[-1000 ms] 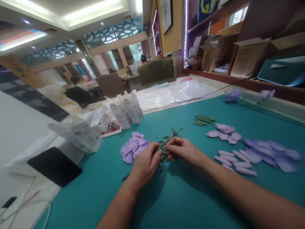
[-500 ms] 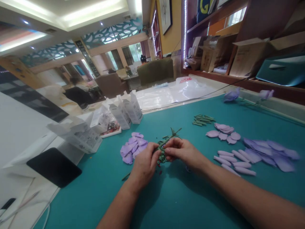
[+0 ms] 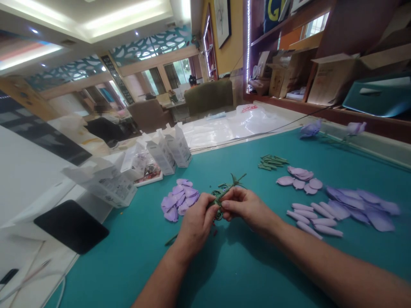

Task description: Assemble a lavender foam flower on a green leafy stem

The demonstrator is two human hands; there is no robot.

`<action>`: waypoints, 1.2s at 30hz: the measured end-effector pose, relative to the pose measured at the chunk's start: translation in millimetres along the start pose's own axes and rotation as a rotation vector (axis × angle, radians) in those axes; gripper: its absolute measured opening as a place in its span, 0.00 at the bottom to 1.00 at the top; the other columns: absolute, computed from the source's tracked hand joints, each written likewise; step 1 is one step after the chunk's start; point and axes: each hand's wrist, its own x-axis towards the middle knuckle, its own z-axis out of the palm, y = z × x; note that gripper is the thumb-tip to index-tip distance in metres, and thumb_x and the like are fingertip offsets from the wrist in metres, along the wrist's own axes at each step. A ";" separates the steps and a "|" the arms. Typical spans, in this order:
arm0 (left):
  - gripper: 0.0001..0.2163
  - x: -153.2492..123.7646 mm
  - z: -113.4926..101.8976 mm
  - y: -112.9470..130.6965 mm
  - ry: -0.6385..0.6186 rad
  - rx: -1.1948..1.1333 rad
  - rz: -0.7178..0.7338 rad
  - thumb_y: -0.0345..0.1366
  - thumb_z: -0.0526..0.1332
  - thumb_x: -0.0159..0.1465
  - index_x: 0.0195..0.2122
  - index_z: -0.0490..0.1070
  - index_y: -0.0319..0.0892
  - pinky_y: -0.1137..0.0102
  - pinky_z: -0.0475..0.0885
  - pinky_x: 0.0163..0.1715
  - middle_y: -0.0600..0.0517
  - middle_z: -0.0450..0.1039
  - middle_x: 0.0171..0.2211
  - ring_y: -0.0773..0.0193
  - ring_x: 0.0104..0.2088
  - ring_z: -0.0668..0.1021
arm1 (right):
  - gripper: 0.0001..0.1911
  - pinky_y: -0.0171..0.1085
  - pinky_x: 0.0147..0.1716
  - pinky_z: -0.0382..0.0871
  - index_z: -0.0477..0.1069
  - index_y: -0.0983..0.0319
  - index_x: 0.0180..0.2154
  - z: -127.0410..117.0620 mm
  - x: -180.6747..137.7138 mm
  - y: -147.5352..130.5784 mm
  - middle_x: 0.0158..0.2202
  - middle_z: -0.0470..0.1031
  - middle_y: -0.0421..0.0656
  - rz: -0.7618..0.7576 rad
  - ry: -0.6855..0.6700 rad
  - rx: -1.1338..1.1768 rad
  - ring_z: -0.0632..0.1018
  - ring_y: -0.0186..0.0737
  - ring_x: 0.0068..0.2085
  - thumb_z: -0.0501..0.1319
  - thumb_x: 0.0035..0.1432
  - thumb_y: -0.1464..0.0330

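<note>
A green artificial flower stem (image 3: 227, 193) is pinched between my two hands, its spiky leaf-like tip pointing up and right. My left hand (image 3: 199, 218) closes its thumb and fingers on the lower end. Higher up the stem, my right hand (image 3: 240, 204) pinches it near the spiky tip. Under the fingers lies a small pile of dark green ring-like bits (image 3: 218, 215), partly hidden, with tiny red pieces close by. Lilac petals (image 3: 180, 198) are heaped just left of my left hand. Another green stem piece (image 3: 171, 239) pokes out beside my left wrist.
On the teal mat's right side lie short green stems (image 3: 272, 162), pale oval petals (image 3: 299, 177), lilac bud shapes (image 3: 316, 219) and large purple petals (image 3: 364, 207). Finished-looking flowers (image 3: 311, 128) rest at the far edge. White boxes (image 3: 178, 145) and a black tablet-like slab (image 3: 72, 226) stand left.
My hands stay nearly in place on the stem, with its spiky tip shifted very slightly right. The whole view has drifted a little; the piles look unchanged.
</note>
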 end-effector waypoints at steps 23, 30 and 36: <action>0.10 2.2 -3.5 -6.3 0.113 0.099 0.024 0.41 0.51 0.65 0.40 0.67 0.42 0.67 0.67 0.33 0.50 0.73 0.32 0.61 0.32 0.74 | 0.20 0.31 0.24 0.70 0.71 0.63 0.28 -5.3 5.8 5.0 0.24 0.77 0.40 0.117 0.009 0.125 0.78 0.33 0.24 0.75 0.40 0.57; 0.11 1.5 -1.5 -2.0 0.067 0.105 0.024 0.41 0.51 0.65 0.40 0.68 0.42 0.68 0.66 0.33 0.50 0.73 0.32 0.61 0.32 0.74 | 0.23 0.30 0.21 0.67 0.69 0.64 0.26 -5.0 4.3 4.4 0.22 0.76 0.39 0.125 -0.009 0.048 0.76 0.31 0.22 0.75 0.38 0.56; 0.11 0.7 2.0 -4.1 0.061 0.166 0.031 0.41 0.49 0.66 0.35 0.67 0.42 0.69 0.63 0.29 0.52 0.69 0.27 0.63 0.28 0.71 | 0.26 0.30 0.19 0.66 0.67 0.63 0.25 -4.7 5.3 5.2 0.19 0.74 0.37 0.130 0.018 0.015 0.74 0.30 0.19 0.75 0.33 0.53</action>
